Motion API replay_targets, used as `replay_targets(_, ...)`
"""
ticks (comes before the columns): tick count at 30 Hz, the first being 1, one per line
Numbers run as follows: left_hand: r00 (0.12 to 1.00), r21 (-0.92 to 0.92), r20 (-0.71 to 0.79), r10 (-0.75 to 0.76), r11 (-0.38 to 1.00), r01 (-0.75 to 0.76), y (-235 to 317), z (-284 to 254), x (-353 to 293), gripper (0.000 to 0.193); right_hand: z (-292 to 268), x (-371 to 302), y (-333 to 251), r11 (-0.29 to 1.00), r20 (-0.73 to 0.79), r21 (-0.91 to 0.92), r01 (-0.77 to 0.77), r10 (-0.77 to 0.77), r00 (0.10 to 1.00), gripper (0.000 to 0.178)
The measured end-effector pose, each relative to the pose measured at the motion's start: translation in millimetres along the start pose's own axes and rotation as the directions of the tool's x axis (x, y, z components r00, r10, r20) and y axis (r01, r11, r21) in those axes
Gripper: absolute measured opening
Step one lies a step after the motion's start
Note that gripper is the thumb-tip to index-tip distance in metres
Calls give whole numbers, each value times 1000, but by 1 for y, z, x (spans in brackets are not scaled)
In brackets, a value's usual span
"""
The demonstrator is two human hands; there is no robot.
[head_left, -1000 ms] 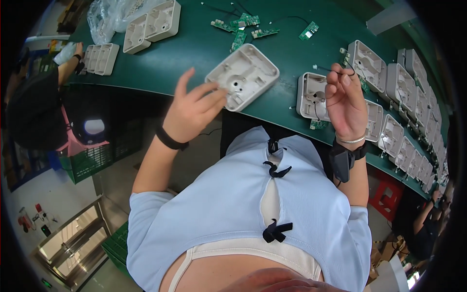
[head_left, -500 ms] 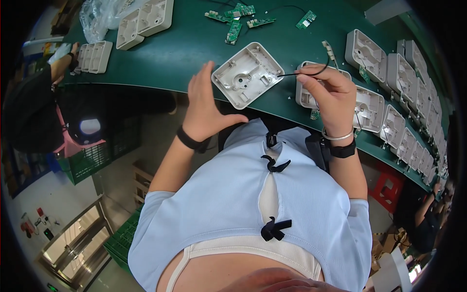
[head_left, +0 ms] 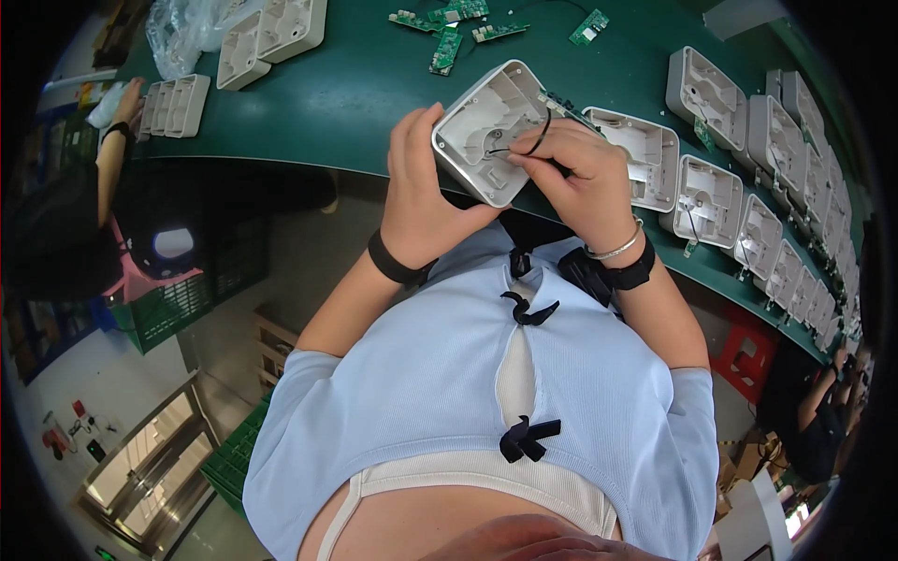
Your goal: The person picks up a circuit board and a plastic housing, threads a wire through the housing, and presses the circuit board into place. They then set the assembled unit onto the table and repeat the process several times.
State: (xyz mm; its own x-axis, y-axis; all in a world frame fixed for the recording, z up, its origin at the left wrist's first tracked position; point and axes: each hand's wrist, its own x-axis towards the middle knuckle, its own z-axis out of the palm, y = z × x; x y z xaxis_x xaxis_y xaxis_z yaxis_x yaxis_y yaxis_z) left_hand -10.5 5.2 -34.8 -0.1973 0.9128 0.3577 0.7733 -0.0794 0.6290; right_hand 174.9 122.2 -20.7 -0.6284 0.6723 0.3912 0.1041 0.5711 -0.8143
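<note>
A white plastic housing [head_left: 472, 114], open side up and tilted, is held at its left edge by my left hand [head_left: 423, 192], the thumb along its near side. My right hand [head_left: 582, 178] reaches over the housing's right side with thumb and forefinger pinched on a thin black cable [head_left: 546, 131]. The cable's free end points at the round opening in the housing floor. A green circuit board [head_left: 565, 106] shows just beyond my right knuckles, at the housing's far right edge; my fingers hide part of the cable.
Several loose green circuit boards [head_left: 447, 50] lie at the back of the green table [head_left: 346, 103]. White housings [head_left: 708, 201] in rows fill the right side. More housings [head_left: 272, 42] and clear plastic bags [head_left: 178, 42] stand back left. Another person's hand [head_left: 129, 103] is at far left.
My left hand has moved in and taken hold of the housing, which is now tilted. My right hand has brought the cable left, over the housing's inside.
</note>
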Motion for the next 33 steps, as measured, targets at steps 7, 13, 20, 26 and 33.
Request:
replay_targets(7,1000,-79,11,-5,997,5,6,2,0,115,-1,2,2,981,45,-92,170,-167,985,16)
replay_targets(13,1000,-100,4,-20,995,20,11,3,0,112,6,-2,-3,970,4,-190,150,-152,988,17)
replay_targets(20,1000,-166,7,13,986,-11,14,3,0,108,16,-5,-1,988,-11,-131,86,-88,996,16)
replay_targets(26,992,-341,83,-94,933,117,5,5,-2,106,5,-2,-11,962,16,-249,110,-109,994,18)
replay_targets(33,992,-293,114,-63,952,94,-3,-1,-3,105,-3,18,-18,844,-109,-535,36,-111,988,20)
